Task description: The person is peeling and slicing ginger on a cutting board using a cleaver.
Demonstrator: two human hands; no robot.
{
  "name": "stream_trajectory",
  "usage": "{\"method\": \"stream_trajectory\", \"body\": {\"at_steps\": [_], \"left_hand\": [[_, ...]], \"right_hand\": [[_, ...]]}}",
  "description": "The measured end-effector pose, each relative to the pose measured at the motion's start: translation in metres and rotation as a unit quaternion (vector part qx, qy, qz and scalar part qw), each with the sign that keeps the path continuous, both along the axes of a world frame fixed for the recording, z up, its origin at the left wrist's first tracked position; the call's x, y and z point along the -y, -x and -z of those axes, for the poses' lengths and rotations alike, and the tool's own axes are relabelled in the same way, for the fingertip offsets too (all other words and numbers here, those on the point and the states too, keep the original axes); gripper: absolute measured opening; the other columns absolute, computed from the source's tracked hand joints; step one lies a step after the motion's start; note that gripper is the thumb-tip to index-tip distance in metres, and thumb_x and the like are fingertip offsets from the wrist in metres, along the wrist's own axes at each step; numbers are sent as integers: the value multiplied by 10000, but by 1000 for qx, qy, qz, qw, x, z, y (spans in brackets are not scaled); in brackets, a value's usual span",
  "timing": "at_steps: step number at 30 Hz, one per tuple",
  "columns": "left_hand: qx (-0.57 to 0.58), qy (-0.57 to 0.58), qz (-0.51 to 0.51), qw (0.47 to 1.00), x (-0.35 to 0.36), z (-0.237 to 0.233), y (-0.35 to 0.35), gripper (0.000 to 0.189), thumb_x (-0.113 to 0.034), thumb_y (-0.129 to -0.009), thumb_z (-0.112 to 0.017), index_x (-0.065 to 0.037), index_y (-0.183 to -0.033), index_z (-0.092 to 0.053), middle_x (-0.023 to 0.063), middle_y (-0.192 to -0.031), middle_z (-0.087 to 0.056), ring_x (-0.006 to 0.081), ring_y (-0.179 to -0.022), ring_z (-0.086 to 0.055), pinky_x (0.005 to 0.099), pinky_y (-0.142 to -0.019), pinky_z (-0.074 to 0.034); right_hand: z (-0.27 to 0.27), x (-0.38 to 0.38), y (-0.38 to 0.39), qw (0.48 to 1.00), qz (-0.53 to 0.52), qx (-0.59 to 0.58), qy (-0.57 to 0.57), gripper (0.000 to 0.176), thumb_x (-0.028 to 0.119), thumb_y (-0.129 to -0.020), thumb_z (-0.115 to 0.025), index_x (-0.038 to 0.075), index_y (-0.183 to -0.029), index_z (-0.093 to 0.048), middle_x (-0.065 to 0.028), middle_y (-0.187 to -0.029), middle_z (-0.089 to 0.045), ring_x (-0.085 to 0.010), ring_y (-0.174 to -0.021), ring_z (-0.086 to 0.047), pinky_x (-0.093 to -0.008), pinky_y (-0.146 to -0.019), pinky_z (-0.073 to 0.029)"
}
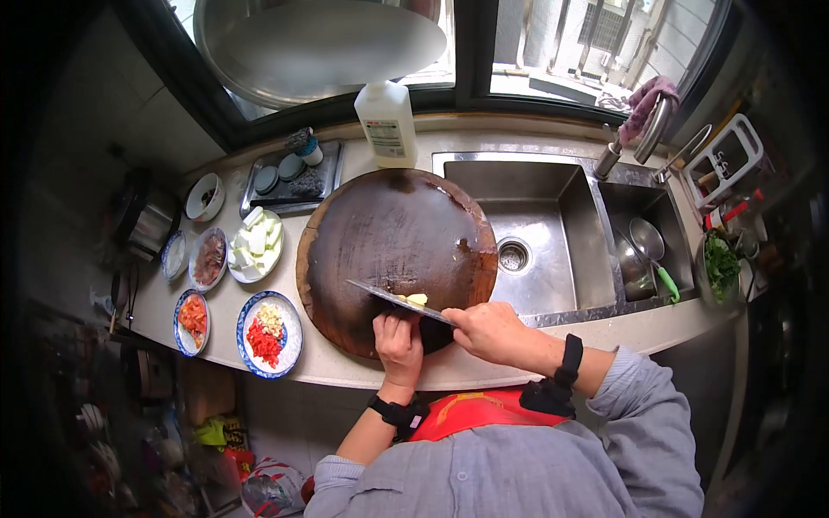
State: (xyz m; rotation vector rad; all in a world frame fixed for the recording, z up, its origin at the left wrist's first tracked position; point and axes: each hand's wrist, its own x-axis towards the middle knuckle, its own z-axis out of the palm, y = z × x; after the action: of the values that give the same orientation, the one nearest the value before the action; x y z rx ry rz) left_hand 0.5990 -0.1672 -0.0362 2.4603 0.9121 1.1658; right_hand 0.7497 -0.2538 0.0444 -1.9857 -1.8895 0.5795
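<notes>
My right hand (490,332) is closed around the handle of a kitchen knife (382,293), whose blade slants across the near part of a round wooden chopping board (380,224). My left hand (399,344) sits at the board's near edge with its fingers curled together right against the blade. What those fingers press on is hidden, so I cannot tell what it is. A few pale yellow slices (416,300), possibly ginger, lie along the far side of the blade. The board's dark surface looks wet.
Left of the board stand a plate of chopped garlic and red pepper (294,344), a plate of chopped tomato (181,342), a dish of sliced meat (224,274) and a plate of pale green pieces (275,268). A bottle (386,138) stands behind; a steel sink (561,224) lies right.
</notes>
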Motion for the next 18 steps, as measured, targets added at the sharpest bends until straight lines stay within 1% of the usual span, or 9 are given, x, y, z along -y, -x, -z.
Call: {"method": "stream_trajectory", "body": {"at_steps": [2, 4, 6, 8, 10, 13, 14, 16, 18], "left_hand": [[22, -14, 5, 1000, -1, 0, 0, 188, 26, -666, -610, -15, -850, -603, 110, -862, -577, 323, -835, -520, 386, -753, -439], [30, -40, 1, 999, -1, 2, 0, 215, 33, -650, -609, -15, -859, -604, 113, -853, -576, 322, -834, -522, 390, -759, -444], [16, -60, -6, 998, -1, 2, 1, 230, 41, -632, -609, -15, -855, -610, 116, -853, -578, 323, -832, -523, 390, -757, -446], [16, -55, -9, 998, -1, -2, 0, 238, 42, -621, -615, -19, -851, -614, 117, -855, -577, 326, -831, -522, 390, -757, -447], [28, -35, -2, 999, -1, -1, 0, 239, 37, -626, -616, -23, -857, -614, 111, -853, -574, 327, -827, -519, 388, -755, -446], [43, -31, -3, 999, -2, 0, 0, 227, 34, -635, -618, -28, -854, -614, 103, -844, -573, 325, -823, -518, 383, -739, -444], [41, -29, -5, 999, -2, 0, 1, 227, 34, -635, -618, -28, -854, -614, 103, -844, -573, 325, -823, -518, 383, -739, -444], [34, 3, -2, 999, -2, 0, 0, 198, 35, -648, -615, -25, -836, -613, 100, -830, -570, 322, -812, -514, 384, -713, -439], [11, 16, -8, 1000, -1, -1, 1, 176, 35, -655, -611, -22, -820, -605, 102, -814, -563, 321, -795, -509, 387, -693, -434]], "right_hand": [[-12, 6, 2, 999, -4, 17, 35, 259, 166, -768, -489, 82, -1006, -547, -149, -666, -599, -323, -625, -592, -435, -517, -450], [-23, 17, 4, 999, -18, 32, 15, 265, 155, -767, -496, 67, -1012, -541, -144, -658, -597, -318, -613, -590, -433, -514, -446], [-30, 23, 5, 999, -18, 34, -8, 135, 148, -756, -491, 39, -837, -500, -148, -611, -577, -338, -571, -576, -453, -482, -438], [-29, 26, 1, 999, -23, 35, 7, 132, 143, -758, -488, 37, -837, -494, -147, -614, -577, -338, -566, -575, -450, -476, -437], [-32, 26, -1, 996, -30, 33, 83, 233, 143, -770, -487, 64, -984, -531, -152, -622, -582, -331, -577, -577, -445, -510, -439], [-36, 15, -1, 991, -35, 49, 117, 215, 153, -770, -485, 62, -960, -526, -163, -618, -579, -339, -581, -580, -450, -513, -443], [-35, 10, 0, 991, -37, 48, 118, 215, 153, -770, -485, 62, -960, -526, -163, -618, -579, -339, -581, -580, -450, -513, -443], [-28, -6, 5, 997, -23, 33, 67, 139, 146, -753, -485, 31, -819, -527, -167, -616, -582, -352, -584, -583, -467, -512, -446], [-16, -17, 10, 997, -34, 37, 51, 151, 153, -750, -487, 24, -817, -531, -177, -626, -585, -357, -596, -586, -462, -532, -454]]}}
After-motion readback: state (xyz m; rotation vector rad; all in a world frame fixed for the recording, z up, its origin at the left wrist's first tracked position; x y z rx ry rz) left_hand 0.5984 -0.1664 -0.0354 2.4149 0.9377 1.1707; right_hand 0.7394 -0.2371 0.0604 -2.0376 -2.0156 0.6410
